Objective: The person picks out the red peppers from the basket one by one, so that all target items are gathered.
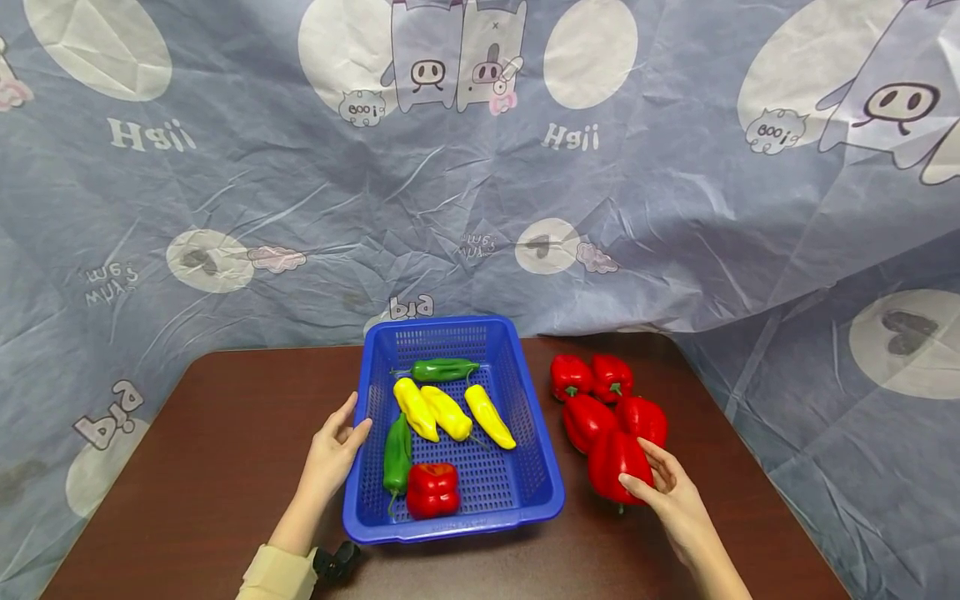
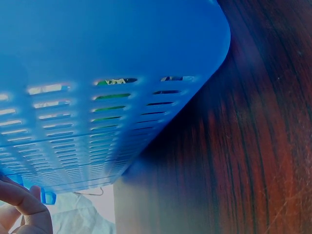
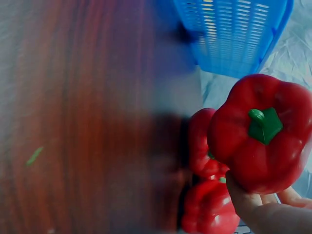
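Note:
My right hand (image 1: 675, 498) grips a large red bell pepper (image 1: 619, 468), thumb on its near side and fingers on its far side. In the right wrist view the green stem of this bell pepper (image 3: 261, 131) faces the camera. My left hand (image 1: 336, 444) is at the left rim of a blue plastic basket (image 1: 551, 479), thumb and forefinger spread apart at the edge. Inside the basket lie a red bell pepper (image 1: 432, 490), green peppers (image 1: 444, 370) and yellow peppers (image 1: 491, 417). The left wrist view shows the basket's slotted outer wall (image 2: 112, 39) and part of the left fingers (image 2: 29, 207).
Several more red bell peppers (image 1: 588, 421) sit grouped on the brown table (image 1: 247, 433) to the right of the basket. A printed blue-grey cloth (image 1: 465, 183) hangs behind the table. A black object (image 1: 336, 562) is beside the left sleeve (image 1: 279, 573).

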Tool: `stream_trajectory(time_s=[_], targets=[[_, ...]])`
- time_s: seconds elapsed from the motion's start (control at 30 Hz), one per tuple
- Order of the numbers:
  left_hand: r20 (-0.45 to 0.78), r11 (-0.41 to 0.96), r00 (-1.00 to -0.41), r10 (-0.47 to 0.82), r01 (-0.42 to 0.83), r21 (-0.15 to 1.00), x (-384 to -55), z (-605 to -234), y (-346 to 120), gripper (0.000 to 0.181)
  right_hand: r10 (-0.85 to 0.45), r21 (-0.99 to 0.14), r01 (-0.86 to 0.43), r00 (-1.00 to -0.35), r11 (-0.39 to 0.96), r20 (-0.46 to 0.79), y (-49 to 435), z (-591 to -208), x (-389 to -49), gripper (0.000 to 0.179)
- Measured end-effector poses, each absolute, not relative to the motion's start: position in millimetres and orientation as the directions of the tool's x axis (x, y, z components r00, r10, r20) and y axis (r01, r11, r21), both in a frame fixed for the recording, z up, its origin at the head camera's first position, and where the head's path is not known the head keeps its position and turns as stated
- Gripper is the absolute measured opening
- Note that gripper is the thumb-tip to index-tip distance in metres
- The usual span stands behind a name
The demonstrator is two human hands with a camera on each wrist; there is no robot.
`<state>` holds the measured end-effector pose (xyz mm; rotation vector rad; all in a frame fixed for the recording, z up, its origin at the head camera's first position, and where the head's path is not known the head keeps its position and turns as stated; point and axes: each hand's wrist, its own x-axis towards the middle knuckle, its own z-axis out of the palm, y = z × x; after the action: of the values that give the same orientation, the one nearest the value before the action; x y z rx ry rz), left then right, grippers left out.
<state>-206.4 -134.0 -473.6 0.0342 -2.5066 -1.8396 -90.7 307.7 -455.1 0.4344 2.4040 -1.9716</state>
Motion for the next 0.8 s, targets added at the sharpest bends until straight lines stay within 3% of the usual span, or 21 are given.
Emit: stream_trajectory(time_s=[0.37, 0.8], targets=[[-0.021, 0.299, -0.999, -0.037, -0.031, 0.954, -209.4, -475.6, -134.9, 0.062, 0.184, -0.93, 0.284, -0.952, 0.234, -0.245, 311.6, -472.7, -85.3, 0.077], [0.031, 0.297, -0.999, -0.042, 0.017, 0.955, -204.9, -473.0, -132.7, 0.06, 0.186, -0.897, 0.322, -0.943, 0.302, -0.276, 319.7, -479.5, -90.2, 0.07]])
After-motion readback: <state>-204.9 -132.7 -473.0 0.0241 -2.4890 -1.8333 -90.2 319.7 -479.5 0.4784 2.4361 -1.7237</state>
